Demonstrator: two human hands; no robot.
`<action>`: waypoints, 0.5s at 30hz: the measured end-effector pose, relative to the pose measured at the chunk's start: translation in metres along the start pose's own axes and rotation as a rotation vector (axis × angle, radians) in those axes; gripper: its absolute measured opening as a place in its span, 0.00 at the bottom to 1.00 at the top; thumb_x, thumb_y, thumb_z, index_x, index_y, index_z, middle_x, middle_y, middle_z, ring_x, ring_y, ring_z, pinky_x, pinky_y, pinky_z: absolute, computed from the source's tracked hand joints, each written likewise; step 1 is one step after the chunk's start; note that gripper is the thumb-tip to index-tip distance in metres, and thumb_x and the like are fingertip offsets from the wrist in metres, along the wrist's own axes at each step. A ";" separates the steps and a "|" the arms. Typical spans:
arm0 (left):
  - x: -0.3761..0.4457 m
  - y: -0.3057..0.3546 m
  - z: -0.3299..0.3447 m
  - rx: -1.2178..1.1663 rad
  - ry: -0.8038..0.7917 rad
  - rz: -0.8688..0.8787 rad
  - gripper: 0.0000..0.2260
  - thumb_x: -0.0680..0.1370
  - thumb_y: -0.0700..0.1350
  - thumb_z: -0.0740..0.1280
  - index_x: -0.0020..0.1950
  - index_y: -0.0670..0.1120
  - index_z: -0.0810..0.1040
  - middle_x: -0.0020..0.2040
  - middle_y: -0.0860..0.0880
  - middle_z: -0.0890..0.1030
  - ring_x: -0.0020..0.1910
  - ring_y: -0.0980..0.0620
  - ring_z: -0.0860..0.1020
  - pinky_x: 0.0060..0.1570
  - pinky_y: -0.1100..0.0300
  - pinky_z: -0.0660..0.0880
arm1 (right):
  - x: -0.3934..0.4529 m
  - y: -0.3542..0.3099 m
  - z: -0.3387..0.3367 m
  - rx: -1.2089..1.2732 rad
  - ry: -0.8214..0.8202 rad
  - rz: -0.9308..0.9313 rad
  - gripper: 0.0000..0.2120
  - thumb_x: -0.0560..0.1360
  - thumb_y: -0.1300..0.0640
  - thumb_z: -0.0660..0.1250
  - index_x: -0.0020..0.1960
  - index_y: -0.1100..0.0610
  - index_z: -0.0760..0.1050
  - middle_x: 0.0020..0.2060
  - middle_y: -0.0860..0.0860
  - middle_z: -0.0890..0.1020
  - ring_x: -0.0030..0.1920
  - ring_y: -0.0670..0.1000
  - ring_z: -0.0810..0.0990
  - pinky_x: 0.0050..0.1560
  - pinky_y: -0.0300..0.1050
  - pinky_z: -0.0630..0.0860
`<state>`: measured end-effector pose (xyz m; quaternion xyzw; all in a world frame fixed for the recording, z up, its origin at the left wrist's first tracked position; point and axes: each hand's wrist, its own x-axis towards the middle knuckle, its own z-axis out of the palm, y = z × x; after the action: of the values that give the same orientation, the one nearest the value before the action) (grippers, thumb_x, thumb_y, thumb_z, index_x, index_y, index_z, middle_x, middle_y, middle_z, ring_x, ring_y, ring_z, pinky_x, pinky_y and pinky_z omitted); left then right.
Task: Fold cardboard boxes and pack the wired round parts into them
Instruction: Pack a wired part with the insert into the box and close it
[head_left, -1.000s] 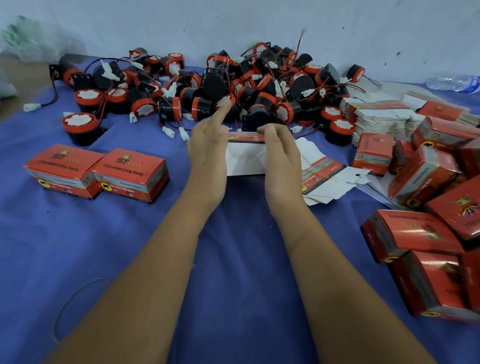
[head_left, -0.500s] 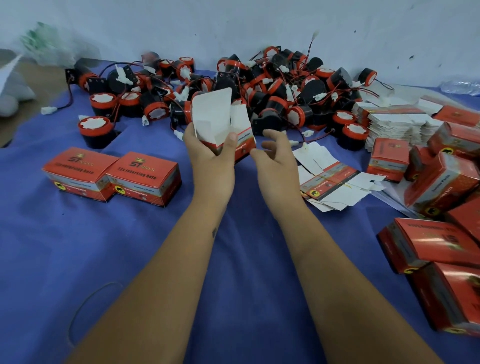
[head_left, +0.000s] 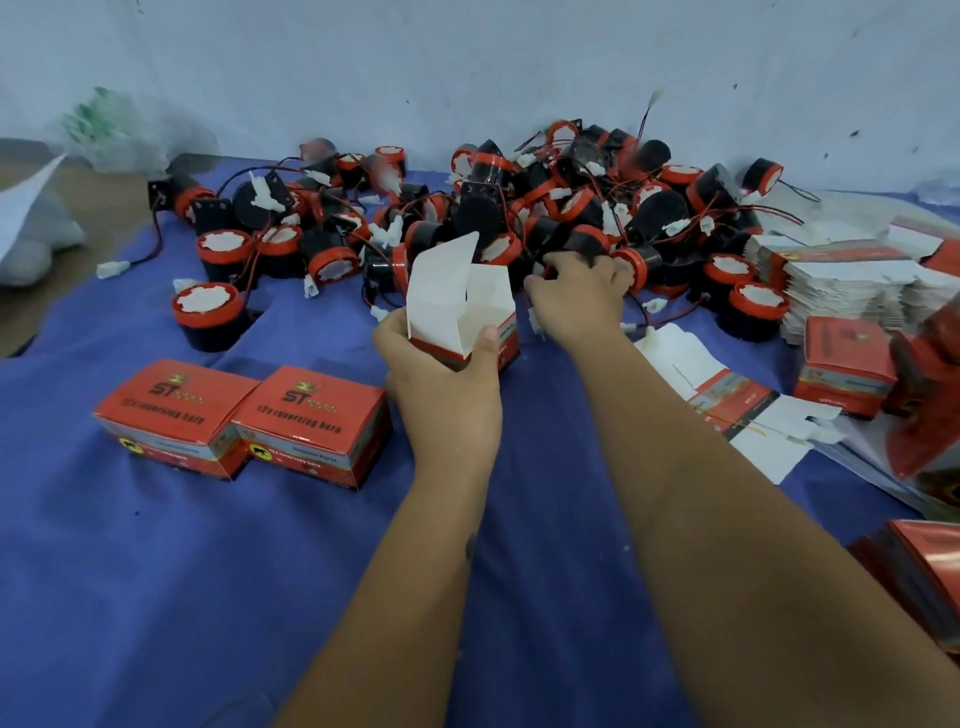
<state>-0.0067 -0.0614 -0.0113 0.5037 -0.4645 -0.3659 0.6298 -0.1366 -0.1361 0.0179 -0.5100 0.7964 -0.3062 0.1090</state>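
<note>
Since the earlier frame the right hand has been moved away from the box and up to the near edge of the pile of parts. Its fingers are curled down among the parts; whether one is gripped cannot be told. The box is held upright above the tabletop by the left hand, with the thumb pressed on the near white wall and the other fingers wrapped round the far side. The top of the box is open, with one white flap raised. The parts, black with red bands, white caps and thin wires, are heaped against the wall, too many and too tangled to be counted. Two closed boxes are set side by side, touching, left of the left hand. One flat blank is laid right of the right arm, and a stack of blanks is seen behind it. More red boxes are blurred at the right edge.
</note>
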 end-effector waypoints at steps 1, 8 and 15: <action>0.000 0.000 0.000 -0.001 -0.006 0.002 0.24 0.75 0.44 0.74 0.61 0.54 0.61 0.51 0.63 0.71 0.53 0.60 0.75 0.45 0.72 0.72 | 0.001 0.000 0.001 -0.048 0.031 0.010 0.16 0.78 0.50 0.62 0.64 0.50 0.72 0.70 0.61 0.63 0.71 0.62 0.56 0.66 0.55 0.61; 0.001 0.000 -0.001 -0.017 -0.031 -0.019 0.23 0.76 0.44 0.73 0.60 0.54 0.61 0.54 0.58 0.74 0.50 0.63 0.75 0.43 0.75 0.73 | -0.016 0.011 -0.010 0.066 0.241 0.035 0.22 0.67 0.62 0.69 0.57 0.58 0.63 0.58 0.60 0.71 0.58 0.61 0.67 0.47 0.52 0.66; 0.000 0.001 -0.002 0.002 -0.052 -0.020 0.23 0.75 0.45 0.73 0.61 0.52 0.61 0.53 0.57 0.73 0.49 0.61 0.75 0.41 0.74 0.72 | -0.059 0.018 -0.030 0.764 0.330 0.100 0.18 0.69 0.63 0.68 0.55 0.54 0.65 0.45 0.53 0.77 0.39 0.52 0.74 0.39 0.51 0.74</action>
<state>-0.0051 -0.0608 -0.0105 0.4993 -0.4758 -0.3849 0.6134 -0.1378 -0.0681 0.0226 -0.3377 0.6560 -0.6516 0.1762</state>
